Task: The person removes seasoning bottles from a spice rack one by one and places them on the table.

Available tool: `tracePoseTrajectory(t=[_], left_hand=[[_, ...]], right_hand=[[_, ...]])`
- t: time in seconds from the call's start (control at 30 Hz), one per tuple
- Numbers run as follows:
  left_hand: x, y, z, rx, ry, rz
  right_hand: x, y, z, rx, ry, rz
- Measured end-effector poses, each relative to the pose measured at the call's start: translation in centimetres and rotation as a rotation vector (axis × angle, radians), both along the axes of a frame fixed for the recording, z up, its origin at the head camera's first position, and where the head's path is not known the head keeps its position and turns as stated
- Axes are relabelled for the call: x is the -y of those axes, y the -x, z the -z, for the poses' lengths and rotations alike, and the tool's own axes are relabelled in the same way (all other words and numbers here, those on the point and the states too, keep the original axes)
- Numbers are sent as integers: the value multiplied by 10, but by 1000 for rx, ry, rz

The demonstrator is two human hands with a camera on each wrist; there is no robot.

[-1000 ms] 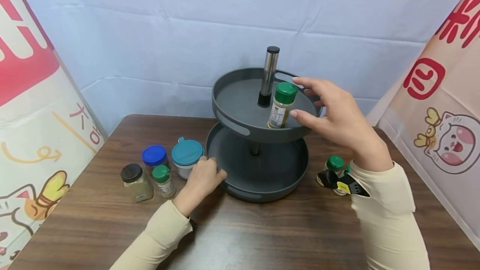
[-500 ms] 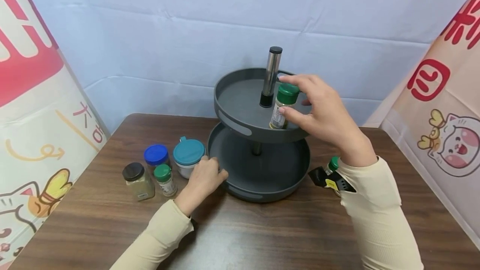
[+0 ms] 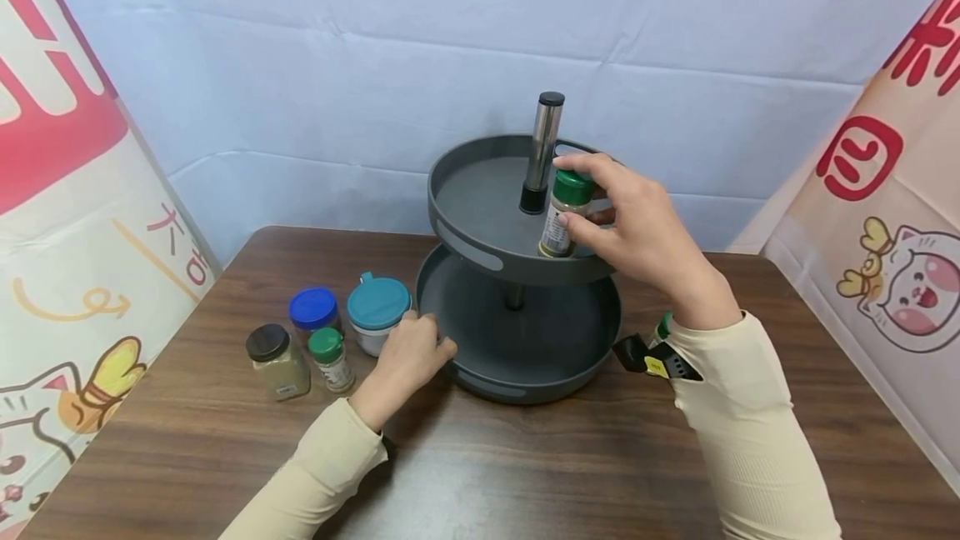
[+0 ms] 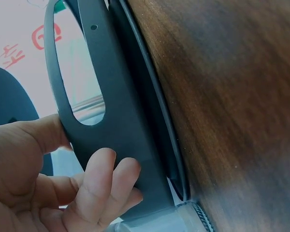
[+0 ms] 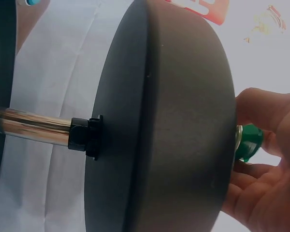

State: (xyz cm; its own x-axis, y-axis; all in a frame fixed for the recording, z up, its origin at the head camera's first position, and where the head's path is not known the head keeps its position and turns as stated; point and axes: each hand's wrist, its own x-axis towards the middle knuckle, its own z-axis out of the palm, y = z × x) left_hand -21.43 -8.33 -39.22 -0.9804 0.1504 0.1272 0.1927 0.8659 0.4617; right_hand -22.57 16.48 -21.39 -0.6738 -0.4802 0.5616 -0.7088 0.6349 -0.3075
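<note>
A grey two-tier round tray stand [image 3: 480, 190] rises from the wooden table around a metal post. On its upper tier is a green-capped spice jar [image 3: 555, 232], upright, with my right hand [image 3: 641, 215] gripping it, thumb in front and fingers behind. In the right wrist view only the jar's green cap [image 5: 251, 140] shows past the tier's wall. My left hand [image 3: 408, 352] pinches the lower tier's rim at its left side. Seen from the left wrist, the thumb lies over the rim beside a handle slot and the other fingers [image 4: 99, 174] press the outer wall [image 4: 116, 130].
Left of the stand are a teal-lidded container [image 3: 378, 307], a blue-lidded jar [image 3: 312, 307], a small green-capped jar [image 3: 330, 352] and a black-lidded jar [image 3: 279, 365]. My right wrist partly hides another green-capped jar [image 3: 663, 326]. A pale cloth [image 3: 337, 90] hangs behind the table.
My right hand has moved left onto the spice jar, its fingers closing around it from a wide spread. The left hand keeps its hold on the lower tier.
</note>
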Motion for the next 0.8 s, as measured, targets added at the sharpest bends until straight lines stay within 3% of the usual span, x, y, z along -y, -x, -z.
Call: tracePoseTrajectory(t=[0.53,0.8], left_hand=[[1,0,0,-9,-14,11],[1,0,1,-11,-19,11]], right_hand=[[0,0,1,1,18,-8],[1,1,1,-54,32,-27]])
